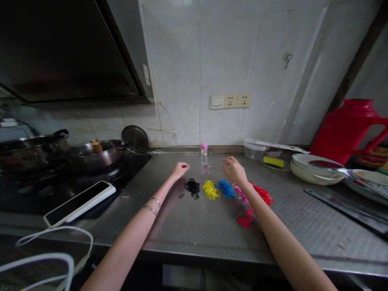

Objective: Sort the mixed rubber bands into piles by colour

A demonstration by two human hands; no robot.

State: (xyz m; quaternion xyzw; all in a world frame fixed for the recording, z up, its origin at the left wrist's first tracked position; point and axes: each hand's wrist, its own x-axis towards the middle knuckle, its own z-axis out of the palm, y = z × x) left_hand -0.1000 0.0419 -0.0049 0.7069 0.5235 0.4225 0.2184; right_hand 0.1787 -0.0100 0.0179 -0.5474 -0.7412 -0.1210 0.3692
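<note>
My left hand (181, 169) hovers just beyond a pile of black rubber bands (192, 187), its fingers curled into a pinch. Whatever they hold, if anything, is too small to make out. My right hand (235, 169) is above the counter behind the blue bands (226, 188), fingers partly bent and apart, with nothing visible in them. Yellow bands (210, 189) lie between the black and blue piles. Pink bands (240, 191) and red bands (263, 195) are partly hidden by my right forearm. Between my hands stands a small clear bottle (204, 157) with a pink cap; small pink bits (207, 168) lie before it.
A red flat piece (245, 219) lies near my right forearm. To the left are pans (93, 155) on the stove and a white device (80, 204) with cables. Stacked bowls (317, 171), a yellow sponge (273, 162), a knife (342, 210) and a red thermos (345, 131) stand right.
</note>
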